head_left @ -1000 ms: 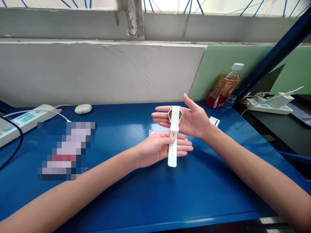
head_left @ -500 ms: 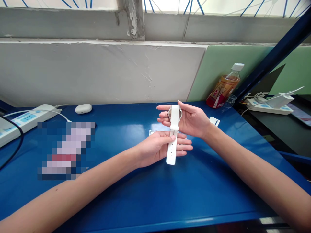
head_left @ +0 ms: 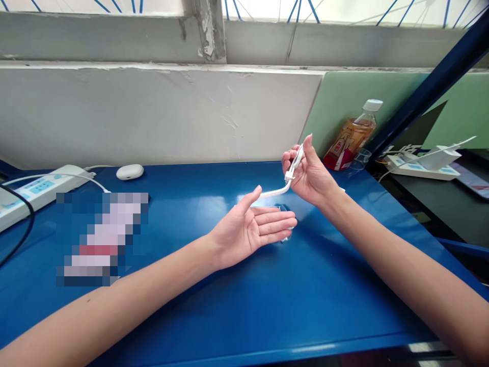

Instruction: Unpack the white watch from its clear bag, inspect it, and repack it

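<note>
A white wristwatch [head_left: 295,162] is in my right hand [head_left: 312,176], its case edge-on between the thumb side and the curled fingers. From the buckle, its white strap bends down and left and passes behind the thumb of my left hand [head_left: 250,229]. That hand lies palm up with its fingers stretched out flat; the palm bears nothing. Behind its fingertips, a clear object [head_left: 284,235] shows in part on the blue table [head_left: 324,285]; its kind is hidden.
On the left are a white power strip [head_left: 57,186] with cables, a white earbud case [head_left: 130,172] and a pixelated flat item [head_left: 110,224]. A drink bottle [head_left: 350,140] leans at the back right near a blue post [head_left: 428,81]. Another power strip [head_left: 424,167] lies farther right.
My right hand has moved right and up with the watch, turning it from facing me to edge-on. My left hand has let go of the strap, its thumb now raised.
</note>
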`<state>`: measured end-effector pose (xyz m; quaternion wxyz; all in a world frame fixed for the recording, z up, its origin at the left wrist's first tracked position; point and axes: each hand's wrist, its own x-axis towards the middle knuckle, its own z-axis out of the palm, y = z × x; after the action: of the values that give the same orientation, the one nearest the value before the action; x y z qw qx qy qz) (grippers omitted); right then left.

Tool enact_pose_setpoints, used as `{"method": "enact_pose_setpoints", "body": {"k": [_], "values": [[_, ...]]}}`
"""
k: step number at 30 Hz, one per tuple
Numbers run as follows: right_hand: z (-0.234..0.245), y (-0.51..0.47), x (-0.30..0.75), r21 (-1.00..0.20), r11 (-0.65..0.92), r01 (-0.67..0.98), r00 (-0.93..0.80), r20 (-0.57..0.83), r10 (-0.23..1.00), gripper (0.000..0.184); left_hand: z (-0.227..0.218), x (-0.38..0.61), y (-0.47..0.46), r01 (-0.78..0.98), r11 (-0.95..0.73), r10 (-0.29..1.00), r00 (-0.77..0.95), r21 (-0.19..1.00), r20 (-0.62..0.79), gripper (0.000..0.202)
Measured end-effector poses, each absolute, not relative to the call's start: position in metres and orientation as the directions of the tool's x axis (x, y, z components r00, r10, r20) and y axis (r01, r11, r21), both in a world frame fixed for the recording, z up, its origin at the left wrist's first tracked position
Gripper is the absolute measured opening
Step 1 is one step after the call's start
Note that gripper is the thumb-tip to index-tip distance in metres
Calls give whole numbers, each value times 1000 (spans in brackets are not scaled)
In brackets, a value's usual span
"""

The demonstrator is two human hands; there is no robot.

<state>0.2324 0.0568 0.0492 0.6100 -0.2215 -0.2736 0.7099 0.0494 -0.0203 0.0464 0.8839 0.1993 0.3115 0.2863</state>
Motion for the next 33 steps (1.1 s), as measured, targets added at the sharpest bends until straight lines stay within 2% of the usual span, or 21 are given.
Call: {"method": "enact_pose_setpoints", "body": {"k": [4, 7, 10, 13, 17, 19, 22, 27, 33], "values": [[48, 53, 229, -751, -26, -660, -96, 50, 994, 34, 48, 52, -23, -403, 726, 663, 627, 557, -410, 73], [46, 46, 224, -855, -13, -518, -186, 98, 978, 42, 47, 53, -23, -404, 660, 718, 589, 634, -372, 58], [46, 38, 218, -928, 65, -367, -306, 187, 934, 44, 44, 52, -22, -377, 586, 745, 599, 718, -293, 39], [49, 31, 216, -953, 132, -274, -355, 227, 907, 40, 40, 52, -22, -323, 529, 742, 625, 785, -242, 35], [53, 25, 215, -971, -2, -240, -465, 113, 878, 31, 36, 52, -21, -235, 486, 746, 614, 842, -259, 31], [53, 25, 216, -978, 25, -209, -471, 123, 874, 32, 35, 53, -22, -222, 491, 728, 636, 843, -256, 32], [51, 27, 216, -975, 48, -219, -491, 153, 858, 42, 36, 53, -25, -220, 508, 681, 695, 833, -232, 33], [58, 27, 217, -919, -244, -310, -652, 19, 758, 64, 36, 54, -27, -193, 566, 630, 729, 801, -270, 36], [67, 23, 221, -869, -331, -368, -704, 27, 710, 77, 34, 54, -25, -191, 601, 631, 710, 776, -314, 37]]}}
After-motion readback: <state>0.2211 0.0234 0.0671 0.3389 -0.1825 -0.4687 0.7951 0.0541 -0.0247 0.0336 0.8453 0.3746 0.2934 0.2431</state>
